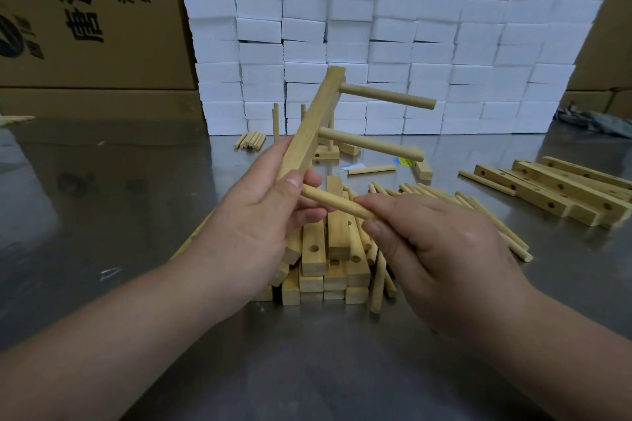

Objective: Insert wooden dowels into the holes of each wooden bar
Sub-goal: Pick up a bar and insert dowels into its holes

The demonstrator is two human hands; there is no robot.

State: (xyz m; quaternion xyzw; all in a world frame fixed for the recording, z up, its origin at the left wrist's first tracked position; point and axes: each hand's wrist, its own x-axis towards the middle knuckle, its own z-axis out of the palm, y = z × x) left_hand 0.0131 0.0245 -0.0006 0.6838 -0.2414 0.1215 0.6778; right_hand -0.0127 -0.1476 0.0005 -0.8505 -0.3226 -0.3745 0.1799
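Note:
My left hand (260,212) grips the lower end of a wooden bar (313,120) that tilts up and away over the table. Two dowels stick out of the bar to the right, an upper dowel (388,96) and a middle dowel (372,144). Between thumb and fingers my right hand (441,249) pinches a third dowel (337,202). Its far tip lies at the bar's lower end, beside my left thumb. Below both hands sits a pile of drilled bars (325,267) and loose dowels (478,212).
More drilled bars (564,191) lie at the right on the steel table (102,215). A wall of white foam blocks (393,44) stands behind, with cardboard boxes (85,10) beyond. A small bundle of dowels (250,140) and a bar with upright dowels (325,152) sit near the foam.

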